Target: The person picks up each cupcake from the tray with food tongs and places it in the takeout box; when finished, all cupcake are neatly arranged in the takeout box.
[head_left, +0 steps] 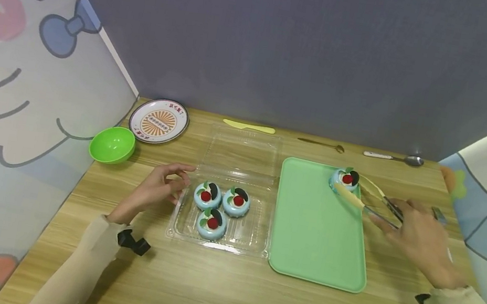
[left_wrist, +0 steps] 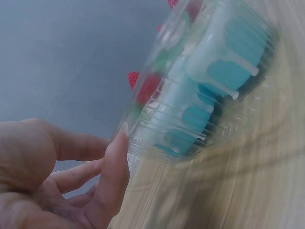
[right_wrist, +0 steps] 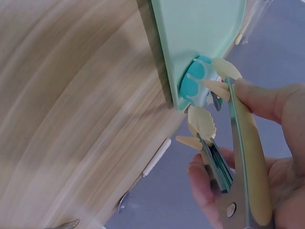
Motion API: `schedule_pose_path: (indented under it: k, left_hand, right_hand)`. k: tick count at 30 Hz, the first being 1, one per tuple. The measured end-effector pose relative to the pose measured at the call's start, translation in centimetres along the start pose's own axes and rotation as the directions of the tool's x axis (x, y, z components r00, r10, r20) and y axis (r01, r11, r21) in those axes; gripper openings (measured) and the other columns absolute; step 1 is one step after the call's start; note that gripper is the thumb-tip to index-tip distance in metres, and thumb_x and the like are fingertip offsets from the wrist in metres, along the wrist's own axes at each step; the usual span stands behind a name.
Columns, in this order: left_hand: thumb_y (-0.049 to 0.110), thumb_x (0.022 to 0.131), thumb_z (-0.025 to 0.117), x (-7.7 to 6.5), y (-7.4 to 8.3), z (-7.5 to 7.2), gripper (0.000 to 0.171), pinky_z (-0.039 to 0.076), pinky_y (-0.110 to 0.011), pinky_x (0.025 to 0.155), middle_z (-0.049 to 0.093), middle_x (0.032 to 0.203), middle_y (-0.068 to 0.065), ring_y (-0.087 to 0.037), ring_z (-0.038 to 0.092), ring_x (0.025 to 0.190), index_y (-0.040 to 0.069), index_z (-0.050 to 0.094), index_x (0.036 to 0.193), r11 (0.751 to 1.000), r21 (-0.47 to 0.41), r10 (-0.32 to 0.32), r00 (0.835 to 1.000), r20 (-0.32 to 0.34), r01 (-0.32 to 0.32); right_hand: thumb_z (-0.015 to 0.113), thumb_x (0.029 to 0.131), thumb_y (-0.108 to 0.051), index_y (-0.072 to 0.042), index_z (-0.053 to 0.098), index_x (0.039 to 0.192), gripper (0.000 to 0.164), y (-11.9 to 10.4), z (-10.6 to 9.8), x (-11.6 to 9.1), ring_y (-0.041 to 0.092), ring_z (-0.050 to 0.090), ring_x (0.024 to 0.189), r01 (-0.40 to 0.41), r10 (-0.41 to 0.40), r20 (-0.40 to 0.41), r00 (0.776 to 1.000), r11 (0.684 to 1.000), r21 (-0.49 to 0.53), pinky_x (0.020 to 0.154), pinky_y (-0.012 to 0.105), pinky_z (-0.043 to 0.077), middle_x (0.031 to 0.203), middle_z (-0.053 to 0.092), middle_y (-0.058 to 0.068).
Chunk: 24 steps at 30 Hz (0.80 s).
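Note:
My right hand (head_left: 421, 238) grips metal tongs (right_wrist: 248, 162) with cream-coloured tips. The tongs are spread, one tip on each side of a blue toy cupcake (head_left: 337, 182) topped with a cherry, a dark disc and a leaf. It sits at the far right corner of the green tray (head_left: 317, 227). My left hand (head_left: 160, 188) is at the left edge of a clear plastic box (head_left: 249, 235), fingers loosely bent and fingertips right at the rim. Inside the box stand three similar cupcakes (head_left: 207, 197); its lid (head_left: 243, 154) lies folded back.
A green bowl (head_left: 113, 145) and a patterned plate (head_left: 159, 121) stand at the far left. Along the back lie a yellow knife (head_left: 249, 127), a thin brown spoon (head_left: 321, 143) and a white-handled spoon (head_left: 391, 158). A dark grey wall (head_left: 288, 47) rises behind the wooden table.

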<state>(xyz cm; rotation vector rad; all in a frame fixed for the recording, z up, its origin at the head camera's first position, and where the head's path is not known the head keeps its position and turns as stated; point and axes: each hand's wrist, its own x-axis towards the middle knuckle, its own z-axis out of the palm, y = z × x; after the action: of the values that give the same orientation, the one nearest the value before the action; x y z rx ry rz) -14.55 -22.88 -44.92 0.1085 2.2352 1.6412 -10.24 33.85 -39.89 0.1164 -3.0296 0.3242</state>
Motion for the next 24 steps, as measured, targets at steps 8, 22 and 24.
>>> schedule_pose_path:
  k: [8,22,24]
  left_hand:
    - [0.005,0.097,0.055,0.1,-0.1,0.2,0.045,0.061,-0.029,0.056,0.051,0.117,-0.022,-0.015,0.061,0.066,0.003,0.048,0.142,1.000,-0.006,-0.001,1.000,0.005,0.001]
    - [0.005,0.097,0.055,0.0,-0.1,0.0,0.045,0.061,-0.029,0.055,0.052,0.117,-0.021,-0.015,0.060,0.066,0.005,0.049,0.141,1.000,0.000,-0.012,1.000,0.001,0.012]
    - [0.005,0.097,0.055,0.1,-0.1,0.0,0.045,0.061,-0.029,0.056,0.052,0.117,-0.020,-0.015,0.061,0.066,0.006,0.049,0.141,1.000,0.005,-0.012,1.000,-0.001,0.012]
  right_hand:
    - [0.068,0.085,-0.057,-0.002,0.062,0.127,0.070,-0.1,0.1,-0.2,0.028,0.052,0.064,0.003,-0.002,0.005,1.000,1.000,-0.001,0.035,0.031,0.033,0.101,0.059,0.022]
    - [0.072,0.082,-0.055,-0.002,0.064,0.125,0.068,-0.6,-0.2,-1.6,0.017,0.042,0.054,0.068,-0.068,-0.037,0.997,0.998,-0.009,0.039,0.027,0.032,0.089,0.059,0.016]
    - [0.074,0.082,-0.053,-0.003,0.065,0.124,0.067,-0.8,-0.3,-1.7,0.017,0.042,0.054,0.082,-0.083,-0.037,0.996,0.997,-0.016,0.039,0.027,0.032,0.087,0.058,0.014]
